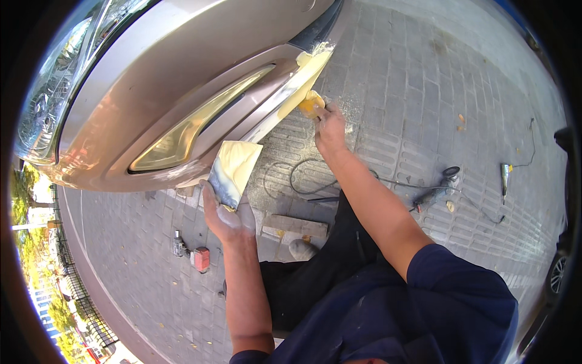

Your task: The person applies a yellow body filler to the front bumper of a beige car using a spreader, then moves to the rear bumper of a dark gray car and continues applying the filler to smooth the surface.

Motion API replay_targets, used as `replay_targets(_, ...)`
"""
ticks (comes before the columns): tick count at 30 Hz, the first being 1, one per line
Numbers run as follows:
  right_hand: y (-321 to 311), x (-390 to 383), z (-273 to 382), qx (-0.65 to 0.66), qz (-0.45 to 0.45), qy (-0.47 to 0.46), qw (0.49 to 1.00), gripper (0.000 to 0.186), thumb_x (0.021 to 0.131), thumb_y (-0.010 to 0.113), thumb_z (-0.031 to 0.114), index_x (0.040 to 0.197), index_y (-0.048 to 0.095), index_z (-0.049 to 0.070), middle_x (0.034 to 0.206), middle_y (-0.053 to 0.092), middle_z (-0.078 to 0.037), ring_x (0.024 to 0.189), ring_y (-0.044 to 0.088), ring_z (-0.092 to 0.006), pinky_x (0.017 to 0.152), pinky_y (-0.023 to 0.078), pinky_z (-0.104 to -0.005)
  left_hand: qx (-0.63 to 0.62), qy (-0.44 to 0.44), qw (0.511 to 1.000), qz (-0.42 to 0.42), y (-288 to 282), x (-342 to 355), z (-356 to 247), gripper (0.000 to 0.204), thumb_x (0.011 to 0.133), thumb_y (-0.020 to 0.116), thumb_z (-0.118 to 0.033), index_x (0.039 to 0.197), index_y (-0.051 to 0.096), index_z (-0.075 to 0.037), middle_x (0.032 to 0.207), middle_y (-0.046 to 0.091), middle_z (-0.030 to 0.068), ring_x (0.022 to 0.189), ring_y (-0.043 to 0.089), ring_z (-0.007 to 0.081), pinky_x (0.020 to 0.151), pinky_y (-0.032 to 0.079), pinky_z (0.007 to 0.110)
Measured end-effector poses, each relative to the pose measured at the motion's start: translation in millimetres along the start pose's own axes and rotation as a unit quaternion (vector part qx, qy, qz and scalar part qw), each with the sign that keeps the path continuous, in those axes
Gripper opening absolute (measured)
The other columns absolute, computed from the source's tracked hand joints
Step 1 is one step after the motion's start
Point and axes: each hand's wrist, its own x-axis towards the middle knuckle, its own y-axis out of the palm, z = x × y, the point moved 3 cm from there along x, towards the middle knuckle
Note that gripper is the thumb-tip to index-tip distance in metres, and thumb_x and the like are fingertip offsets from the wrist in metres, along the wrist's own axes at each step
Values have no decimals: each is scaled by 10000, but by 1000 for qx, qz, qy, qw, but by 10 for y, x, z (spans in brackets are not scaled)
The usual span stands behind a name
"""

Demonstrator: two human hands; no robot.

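A metallic bronze car bumper [151, 60] fills the upper left, with pale cream filler [298, 90] along its lower right edge. My right hand [330, 128] is closed on a small yellow spreader [309, 104] with cream paste on it, held at that filler-coated edge. Below the bumper, my left hand [227, 218] holds a flat rectangular board [237, 167] smeared with cream paste and a bluish-grey area. My left fingers are dusty grey and wrap the board's lower part, partly hidden by it.
A corded power tool [438, 191] lies on the grey paving [412, 73] to the right, with a slim silver tool [504, 181] beyond it. Below left are a battery tool [195, 258] and a wooden block [294, 225]. A railing [82, 285] borders the left; a car wheel [558, 270] shows far right.
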Motion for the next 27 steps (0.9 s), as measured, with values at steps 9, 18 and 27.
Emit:
replay_targets(9, 87, -386, -33, -55, -2, -13, 998, 246, 1053, 671, -8, 1285, 716, -77, 1213, 746, -121, 1074, 683, -175, 970, 528, -313, -30, 18, 999, -2, -4, 7, -90, 503, 1183, 436, -292, 1536, 498, 60, 1545, 603, 200, 1427, 595, 354, 1217, 481, 525)
replay_targets(18, 481, -564, -23, -197, -80, -138, 967, 254, 1091, 669, 67, 1283, 717, -92, 1180, 747, -119, 1045, 673, -173, 934, 522, -320, -57, 30, 998, 5, -14, -67, -257, 486, 1168, 473, -284, 1521, 516, 48, 1522, 625, 195, 1409, 611, 347, 1208, 485, 528)
replay_targets(27, 667, -1105, -546, -483, 5, -284, 828, 284, 984, 749, 70, 1241, 750, -52, 1076, 686, -245, 1008, 627, -430, 927, 520, -478, -89, 59, 993, 43, -134, -156, -463, 464, 1166, 468, -276, 1505, 532, 35, 1508, 636, 187, 1399, 619, 342, 1196, 486, 525)
